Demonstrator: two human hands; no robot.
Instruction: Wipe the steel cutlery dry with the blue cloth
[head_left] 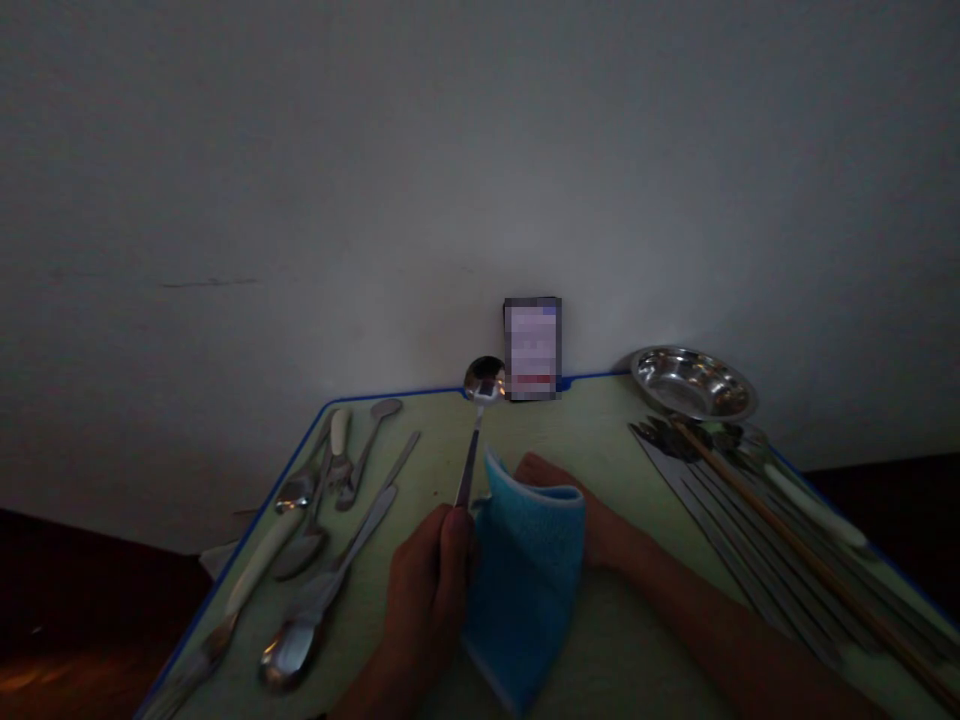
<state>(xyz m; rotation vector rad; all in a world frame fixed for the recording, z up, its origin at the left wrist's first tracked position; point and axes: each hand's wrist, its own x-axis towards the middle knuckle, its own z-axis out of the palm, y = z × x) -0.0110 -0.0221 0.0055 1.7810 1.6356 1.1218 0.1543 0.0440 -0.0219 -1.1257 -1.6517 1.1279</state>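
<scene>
My left hand [429,585] is closed around the handle of a shiny metal spoon [470,462]. The spoon points away from me, its rounded bowl raised toward the far edge of the table. A blue cloth [529,560] with a pale border hangs between my hands, beside the spoon's handle. My right hand [541,470] is behind the cloth and grips it; most of its fingers are hidden. Whether the cloth touches the spoon, I cannot tell.
Several spoons, forks and knives [367,520] lie along the left of the pale green, blue-edged table [600,620]. More cutlery and a wooden chopstick [795,555] lie on the right, below a metal bowl [694,385]. A phone [533,348] leans against the wall.
</scene>
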